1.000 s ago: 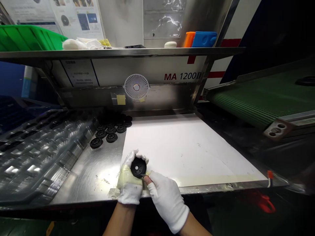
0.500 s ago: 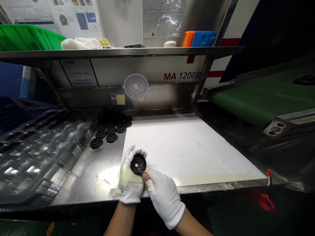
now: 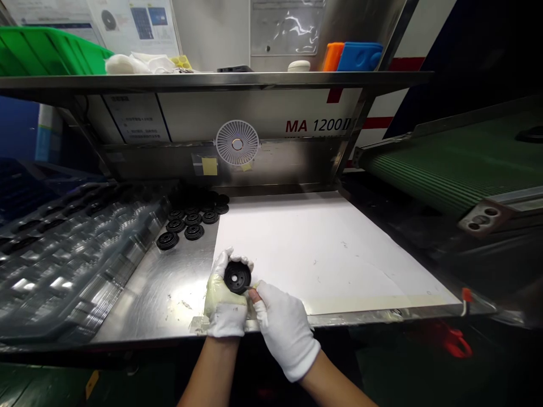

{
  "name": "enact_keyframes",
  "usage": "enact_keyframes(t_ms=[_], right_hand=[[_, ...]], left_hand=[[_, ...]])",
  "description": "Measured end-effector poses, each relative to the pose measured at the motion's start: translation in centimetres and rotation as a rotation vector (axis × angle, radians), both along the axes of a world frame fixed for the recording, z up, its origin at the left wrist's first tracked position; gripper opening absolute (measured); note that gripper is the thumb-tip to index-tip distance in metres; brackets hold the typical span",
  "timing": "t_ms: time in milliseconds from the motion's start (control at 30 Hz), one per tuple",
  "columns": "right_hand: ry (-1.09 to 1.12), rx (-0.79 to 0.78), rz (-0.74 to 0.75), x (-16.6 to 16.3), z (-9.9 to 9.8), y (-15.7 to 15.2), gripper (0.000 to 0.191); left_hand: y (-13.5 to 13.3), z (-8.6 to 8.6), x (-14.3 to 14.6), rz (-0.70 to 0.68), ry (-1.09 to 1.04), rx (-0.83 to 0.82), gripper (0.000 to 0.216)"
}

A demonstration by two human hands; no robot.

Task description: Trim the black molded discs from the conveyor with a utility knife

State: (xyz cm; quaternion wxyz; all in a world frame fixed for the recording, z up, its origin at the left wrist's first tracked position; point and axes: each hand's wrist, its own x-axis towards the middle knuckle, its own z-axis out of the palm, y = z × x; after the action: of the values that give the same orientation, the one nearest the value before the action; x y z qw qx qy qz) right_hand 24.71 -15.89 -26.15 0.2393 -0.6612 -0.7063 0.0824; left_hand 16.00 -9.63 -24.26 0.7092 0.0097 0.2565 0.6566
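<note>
Head view, left fingers [image 3: 221, 263] gripping black disc [image 3: 237, 277]; right fingers [image 3: 267, 297] pinching at its edge

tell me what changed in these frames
The view tipped down slightly, so everything sits higher in the frame. Left hand still grips the black disc, right hand still at its edge. Nothing was taken or let go; the other discs and white sheet stayed put.

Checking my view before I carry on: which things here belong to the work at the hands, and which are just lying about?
Likely in use:
left hand gripping a black round part
right hand pinching a thin pointed tool
matching black parts nearby

Probably just lying about:
green crate
blue block
orange block
small fan
green conveyor belt
</note>
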Motion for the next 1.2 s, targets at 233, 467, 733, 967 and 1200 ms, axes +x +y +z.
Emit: enact_keyframes(t_ms=[233, 467, 733, 967, 1200], right_hand=[[-0.015, 0.021, 0.007, 0.4, 0.4, 0.0, 0.028], [-0.035, 0.019, -0.037, 1.2, 0.0, 0.1, 0.032], [-0.014, 0.006, -0.003, 0.1, 0.4, -0.3, 0.028], [-0.006, 0.0, -0.062, 1.8, 0.0, 0.2, 0.029], [-0.018, 0.0, -0.047, 0.6, -0.2, -0.4, 0.028]], left_hand=[[-0.9, -0.6, -0.3, -0.069, 0.128, 0.139, 0.034], [-0.5, -0.6, -0.3, -0.085, 0.077, 0.072, 0.022], [0.1, -0.7, 0.4, -0.03, 0.089, 0.1, 0.02], [0.0, -0.7, 0.6, -0.13, 0.109, 0.074, 0.028], [0.2, -1.6, 1.7, 0.032, 0.101, 0.086, 0.025]])
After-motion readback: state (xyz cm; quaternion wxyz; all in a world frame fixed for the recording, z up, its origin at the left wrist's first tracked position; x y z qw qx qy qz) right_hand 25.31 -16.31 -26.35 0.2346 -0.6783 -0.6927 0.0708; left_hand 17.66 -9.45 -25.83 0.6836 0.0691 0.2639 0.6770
